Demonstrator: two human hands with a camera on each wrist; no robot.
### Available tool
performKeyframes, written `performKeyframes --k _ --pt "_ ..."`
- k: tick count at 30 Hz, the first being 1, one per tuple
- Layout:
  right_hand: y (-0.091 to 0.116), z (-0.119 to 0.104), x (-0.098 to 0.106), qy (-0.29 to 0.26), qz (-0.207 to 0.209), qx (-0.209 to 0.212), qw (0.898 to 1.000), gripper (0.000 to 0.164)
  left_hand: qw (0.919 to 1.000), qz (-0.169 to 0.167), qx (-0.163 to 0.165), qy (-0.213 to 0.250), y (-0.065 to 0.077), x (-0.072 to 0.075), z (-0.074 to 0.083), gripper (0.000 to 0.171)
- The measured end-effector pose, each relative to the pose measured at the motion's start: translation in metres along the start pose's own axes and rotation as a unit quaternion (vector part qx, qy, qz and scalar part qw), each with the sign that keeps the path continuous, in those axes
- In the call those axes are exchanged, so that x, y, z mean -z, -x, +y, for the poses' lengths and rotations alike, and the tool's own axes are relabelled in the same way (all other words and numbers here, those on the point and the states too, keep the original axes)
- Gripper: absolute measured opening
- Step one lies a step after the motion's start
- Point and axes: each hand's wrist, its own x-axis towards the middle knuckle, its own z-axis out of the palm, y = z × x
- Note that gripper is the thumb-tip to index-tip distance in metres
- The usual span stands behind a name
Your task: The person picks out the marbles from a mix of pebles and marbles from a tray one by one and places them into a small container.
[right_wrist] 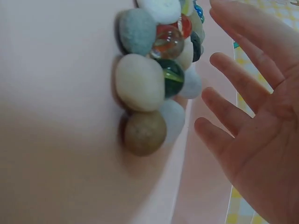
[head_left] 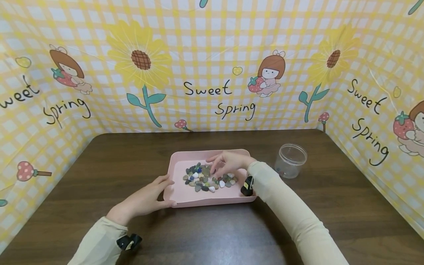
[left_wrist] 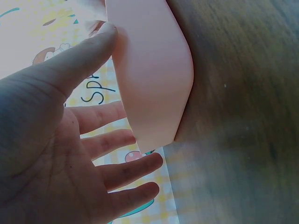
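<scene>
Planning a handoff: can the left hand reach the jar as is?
Probably not directly: the pink tray and the right arm lie between the left hand and the clear jar.

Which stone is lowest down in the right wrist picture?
The brown stone, just below the cream one; no other stone in that picture reaches so low.

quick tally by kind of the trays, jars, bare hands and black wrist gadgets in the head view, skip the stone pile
Pink tray: 1
Clear jar: 1
Bare hands: 2 (left hand, right hand)
Black wrist gadgets: 2
Total: 6
</scene>
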Motion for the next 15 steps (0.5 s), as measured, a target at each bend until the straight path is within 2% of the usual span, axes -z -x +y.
performKeyframes --k 6,15 --pt "-0.0023 0.0012 -0.0028 0.011 -0.015 0.007 1.0 0.01 1.0 -0.001 -0.008 0.0 0.0003 -0.0005 0.0003 0.076" --pt "-0.0029 -0.002 -0.0055 0.043 -0.015 0.007 0.999 0.009 0.9999 0.001 -0.013 -0.004 0.0015 0.0 0.0013 0.075"
